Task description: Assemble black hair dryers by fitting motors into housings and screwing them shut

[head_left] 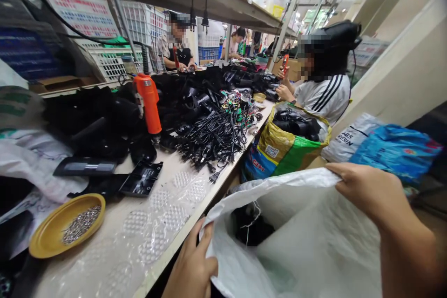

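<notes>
White woven plastic sack point(307, 242) is held open in front of the person, and both hands grip its rim, well apart from each other. The left hand point(192, 260) is closed on the near edge of the opening, and the bottom of the picture cuts off its wrist. The right hand point(370, 193) pinches the far edge, and its forearm goes out of the picture at the right side. Inside the sack lie some dark objects point(253, 226), but the shadow makes them hard to recognise. Just left of the left hand runs the edge of a pale workbench point(167, 247). On it are a round yellow plate point(66, 226) with small metal screws point(82, 223), black plastic housing pieces point(139, 179), a heap of black power cords point(213, 137) and an orange electric screwdriver point(148, 102). Ahead of the right hand stands a yellow-and-green woven bag point(282, 149) with black parts inside. Farther away sits a co-worker in a white striped shirt point(324, 98).
</notes>
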Demonstrator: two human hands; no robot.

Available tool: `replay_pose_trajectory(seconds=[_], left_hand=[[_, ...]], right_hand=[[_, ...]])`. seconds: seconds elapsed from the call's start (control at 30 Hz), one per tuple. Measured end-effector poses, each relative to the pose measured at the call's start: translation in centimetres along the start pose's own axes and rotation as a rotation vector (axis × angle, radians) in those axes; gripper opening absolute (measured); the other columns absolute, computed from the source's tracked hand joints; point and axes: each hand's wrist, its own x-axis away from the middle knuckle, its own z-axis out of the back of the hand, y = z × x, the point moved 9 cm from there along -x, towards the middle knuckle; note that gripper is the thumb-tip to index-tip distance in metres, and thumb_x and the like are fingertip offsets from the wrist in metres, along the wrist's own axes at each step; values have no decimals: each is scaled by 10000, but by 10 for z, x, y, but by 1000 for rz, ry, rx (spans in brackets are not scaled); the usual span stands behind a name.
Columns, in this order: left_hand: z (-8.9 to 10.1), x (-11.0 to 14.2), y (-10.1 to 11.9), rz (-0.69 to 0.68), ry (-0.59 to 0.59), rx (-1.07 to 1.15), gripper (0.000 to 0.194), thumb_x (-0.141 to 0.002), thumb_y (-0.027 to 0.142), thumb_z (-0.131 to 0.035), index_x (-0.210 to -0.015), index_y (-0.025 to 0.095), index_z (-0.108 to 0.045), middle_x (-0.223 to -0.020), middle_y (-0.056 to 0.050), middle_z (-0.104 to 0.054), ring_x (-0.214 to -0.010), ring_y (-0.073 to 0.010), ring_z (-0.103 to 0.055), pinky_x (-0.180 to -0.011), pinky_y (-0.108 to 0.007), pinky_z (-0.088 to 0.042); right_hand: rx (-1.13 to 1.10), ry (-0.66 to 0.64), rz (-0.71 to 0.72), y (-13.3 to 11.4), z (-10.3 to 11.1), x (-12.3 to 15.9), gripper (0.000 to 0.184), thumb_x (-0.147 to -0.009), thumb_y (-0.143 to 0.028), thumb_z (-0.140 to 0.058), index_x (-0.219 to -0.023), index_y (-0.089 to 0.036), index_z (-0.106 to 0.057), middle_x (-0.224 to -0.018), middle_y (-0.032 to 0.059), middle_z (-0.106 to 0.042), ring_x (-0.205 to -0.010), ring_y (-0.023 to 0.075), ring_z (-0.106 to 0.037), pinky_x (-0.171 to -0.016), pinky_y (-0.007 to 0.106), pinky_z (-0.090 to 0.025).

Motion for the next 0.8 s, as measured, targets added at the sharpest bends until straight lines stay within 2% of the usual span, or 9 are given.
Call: replay_pose_trajectory(seconds=[0.13,0.27,0.37,0.43,0.47,0.53,0.63,0.7,0.8], left_hand=[[-2,5,-8,66,-44,4,267,-651,-70,-479,-596,168,-585,-1527,-128,-421,-1428,-350,-310,-1036,-479,-446],[-5,6,-14,197,-111,-96,259,-718,-43,-502,-654,164,-643,-1416,-166,-543,-1397,-413,-342,-1044,-565,-398],[-12,0,9,174,-135,-101,210,-707,73,-625,-869,185,-698,-1465,-157,-499,-1398,-494,-282,-1067,-723,-202],[-23,-7,38,68,-150,-49,423,-687,160,-708,-1100,242,-669,-1520,-115,-442,-1405,-488,-260,-1076,-742,-80],[-31,-11,53,-6,-164,-11,512,-688,193,-734,-1184,271,-633,-1514,-90,-456,-1399,-458,-288,-1094,-721,-34],[-49,-18,80,-156,-190,47,506,-742,238,-739,-1226,299,-604,-1388,-48,-590,-1326,-376,-419,-1131,-661,-5],[-60,-26,99,-352,-145,29,23,-835,241,-681,-850,229,-693,-905,-8,-718,-1098,-306,-590,-1142,-604,-139],[-53,-30,91,-392,-95,23,169,-824,209,-677,-663,183,-634,-769,-8,-673,-1021,-283,-607,-1148,-556,-219],[-25,-31,62,-348,-18,95,167,-830,141,-607,-669,184,-618,-1062,-37,-688,-1154,-272,-525,-1185,-508,-249]], right_hand=[[73,-85,62,-22,-4,-13,401,-742,-95,-478,-1005,-227,-750,-1022,95,-756,-880,321,-704,-570,312,-405],[-105,-317,132,-37,-63,6,363,-797,-195,-519,-1119,-239,-681,-1075,63,-748,-940,256,-706,-713,301,-501],[-309,-387,-44,5,-104,56,768,-731,-478,-657,-1394,-140,-468,-1356,184,-593,-1169,324,-623,-908,387,-512],[-330,-375,-285,56,-117,106,997,-672,-569,-680,-1458,-49,-354,-1387,251,-543,-1176,373,-614,-927,439,-512],[-324,-403,-402,80,-121,134,960,-673,-566,-672,-1427,-35,-401,-1326,252,-593,-1110,382,-650,-897,446,-526],[-293,-485,-525,108,-119,180,601,-771,-519,-580,-1213,-116,-636,-1093,187,-728,-965,378,-702,-809,443,-544],[-76,-500,-677,126,-86,210,356,-855,-357,-464,-1007,-237,-763,-886,116,-766,-843,360,-714,-658,408,-518],[142,-399,-738,124,-52,197,394,-832,-260,-465,-1095,-275,-758,-931,113,-767,-829,348,-711,-584,370,-474],[289,-249,-656,106,-20,145,408,-844,-244,-469,-1143,-267,-747,-985,117,-765,-810,322,-709,-528,322,-415]])
